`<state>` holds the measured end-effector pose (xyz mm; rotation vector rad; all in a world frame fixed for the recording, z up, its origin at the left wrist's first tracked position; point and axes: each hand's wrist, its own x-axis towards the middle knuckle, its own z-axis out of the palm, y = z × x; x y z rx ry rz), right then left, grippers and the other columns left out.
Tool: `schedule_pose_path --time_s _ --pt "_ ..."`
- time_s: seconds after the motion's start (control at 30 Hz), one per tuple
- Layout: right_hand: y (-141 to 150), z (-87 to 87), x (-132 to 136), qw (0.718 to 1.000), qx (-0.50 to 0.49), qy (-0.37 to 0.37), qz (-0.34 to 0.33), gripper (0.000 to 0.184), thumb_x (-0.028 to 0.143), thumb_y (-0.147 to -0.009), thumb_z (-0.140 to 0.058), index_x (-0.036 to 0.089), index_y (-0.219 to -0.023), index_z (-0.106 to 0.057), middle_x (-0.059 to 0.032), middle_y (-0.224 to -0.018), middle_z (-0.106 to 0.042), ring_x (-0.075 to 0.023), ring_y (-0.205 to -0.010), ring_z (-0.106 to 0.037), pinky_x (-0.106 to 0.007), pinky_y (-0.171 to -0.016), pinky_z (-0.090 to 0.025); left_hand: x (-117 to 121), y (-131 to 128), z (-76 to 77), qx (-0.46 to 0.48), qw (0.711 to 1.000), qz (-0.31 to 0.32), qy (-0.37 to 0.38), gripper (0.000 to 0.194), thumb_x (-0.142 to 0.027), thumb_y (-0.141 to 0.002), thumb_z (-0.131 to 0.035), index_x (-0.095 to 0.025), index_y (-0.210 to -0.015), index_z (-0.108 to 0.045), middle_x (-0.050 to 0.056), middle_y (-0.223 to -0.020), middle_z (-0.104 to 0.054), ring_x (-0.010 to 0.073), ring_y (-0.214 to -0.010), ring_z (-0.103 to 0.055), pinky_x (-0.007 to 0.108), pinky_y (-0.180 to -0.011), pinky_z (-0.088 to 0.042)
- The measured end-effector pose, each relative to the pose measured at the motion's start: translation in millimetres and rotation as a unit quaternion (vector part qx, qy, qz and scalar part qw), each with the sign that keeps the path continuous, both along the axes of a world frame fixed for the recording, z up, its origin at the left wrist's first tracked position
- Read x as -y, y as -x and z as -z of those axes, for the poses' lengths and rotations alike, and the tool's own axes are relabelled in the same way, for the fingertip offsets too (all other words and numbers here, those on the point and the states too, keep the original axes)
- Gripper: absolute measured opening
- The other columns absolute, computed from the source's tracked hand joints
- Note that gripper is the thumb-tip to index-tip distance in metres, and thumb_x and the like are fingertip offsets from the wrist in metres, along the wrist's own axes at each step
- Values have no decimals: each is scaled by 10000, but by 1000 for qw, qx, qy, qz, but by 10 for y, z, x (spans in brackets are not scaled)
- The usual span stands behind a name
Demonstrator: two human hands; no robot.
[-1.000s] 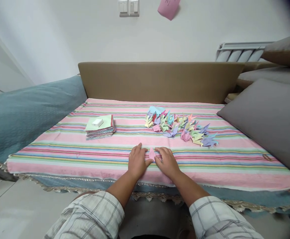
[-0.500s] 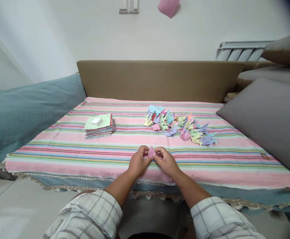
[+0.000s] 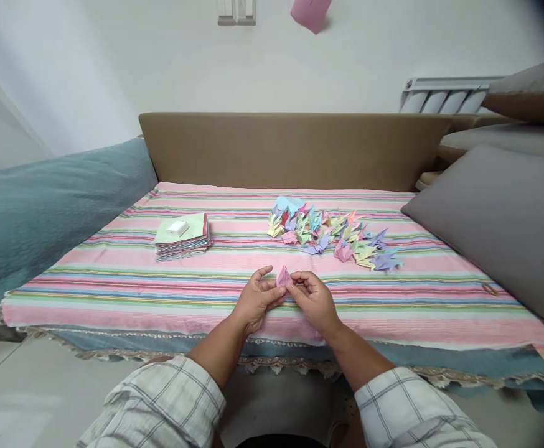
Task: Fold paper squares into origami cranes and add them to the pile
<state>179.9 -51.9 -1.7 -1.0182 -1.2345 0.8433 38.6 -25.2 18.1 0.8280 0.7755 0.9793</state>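
Observation:
A small piece of folded pink paper point(image 3: 284, 277) stands pointed end up between my two hands, low over the striped cloth. My left hand point(image 3: 257, 300) pinches its lower left edge between thumb and fingers, with the index finger raised off it. From the other side, my right hand point(image 3: 315, 302) grips the lower right edge, its fingers curled. Beyond my hands, to the right, lies a cluster of folded paper cranes point(image 3: 342, 239) in many colours. To the left sits a stack of coloured paper sheets point(image 3: 185, 246) with a small white block point(image 3: 177, 228) on top.
The striped cloth point(image 3: 113, 289) covers a sofa seat with a brown backrest point(image 3: 290, 149). Grey cushions point(image 3: 496, 211) pile up on the right, and a blue-covered armrest point(image 3: 61, 205) borders the left. Light blue paper point(image 3: 289, 204) lies behind the cranes.
My left index finger has lifted away from the pink paper. The paper now shows a broader face between my hands. The view has shifted slightly.

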Motion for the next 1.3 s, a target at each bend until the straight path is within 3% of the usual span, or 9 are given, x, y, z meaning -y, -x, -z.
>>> schedule_pose_path --time_s 0.13,0.23,0.4,0.6,0.73,0.87,1.0,1.13,1.3 --pt "19 -30 -15 999 -42 10 14 307 366 -691 -690 218 -930 -567 -38 -912 -601 -167 -841 -595 -307 -740 -526 2 -15 -12 2 1000 -14 -19 744 -240 -471 -872 -177 -1109 -493 -7 -726 -662 97 -606 -622 206 -606 -504" --pt "27 -50 -32 994 -94 50 -2 379 373 -639 -729 217 -932 -547 -16 -840 -594 -142 -743 -588 -274 -644 -529 1 -31 -19 8 999 -18 -29 659 -222 -485 -865 -152 -1046 -526 2 -706 -675 96 -593 -630 197 -598 -515" --pt "7 -52 -26 987 -133 72 -49 285 373 -660 -730 204 -788 -539 24 -721 -591 -97 -597 -562 -248 -588 -511 5 -31 -22 23 1000 -12 7 600 -208 -493 -864 -152 -987 -527 8 -716 -682 115 -608 -660 182 -583 -534" --pt "-5 8 -35 982 -155 82 -70 263 379 -687 -714 202 -807 -560 29 -744 -615 -82 -577 -576 -232 -595 -504 -3 -9 -16 53 998 19 20 611 -210 -510 -862 -150 -1001 -504 24 -703 -687 145 -605 -678 171 -551 -534" --pt "-7 10 -35 990 -109 72 -52 243 395 -713 -672 205 -816 -560 15 -748 -608 -106 -597 -575 -261 -601 -512 4 -15 -27 48 998 24 25 588 -208 -486 -870 -142 -961 -530 32 -710 -693 141 -611 -675 175 -553 -533" --pt "-23 -60 7 999 37 -1 17 134 327 -768 -581 209 -818 -618 -24 -815 -608 -153 -768 -582 -304 -731 -496 10 -43 -5 25 999 -22 24 526 -216 -460 -872 -141 -874 -557 -3 -668 -674 96 -577 -638 174 -563 -521" --pt "-9 -107 39 994 103 -25 28 146 320 -758 -576 205 -801 -657 -38 -839 -608 -164 -786 -574 -302 -740 -480 11 -79 52 0 997 -71 -40 443 -254 -466 -861 -139 -791 -583 -23 -640 -655 84 -568 -607 191 -588 -500" --pt "3 -62 13 997 48 51 12 228 408 -732 -637 193 -806 -653 -25 -762 -620 -150 -683 -562 -280 -650 -478 28 -92 73 -35 989 -86 -114 359 -275 -493 -842 -140 -752 -632 0 -702 -683 118 -671 -631 243 -701 -507" --pt "-54 -6 -39 988 -88 114 -54 299 470 -708 -666 192 -802 -613 14 -669 -605 -121 -597 -550 -258 -588 -481 41 -66 40 -11 995 -31 -98 368 -259 -521 -830 -136 -837 -687 34 -795 -716 145 -735 -644 282 -758 -508"
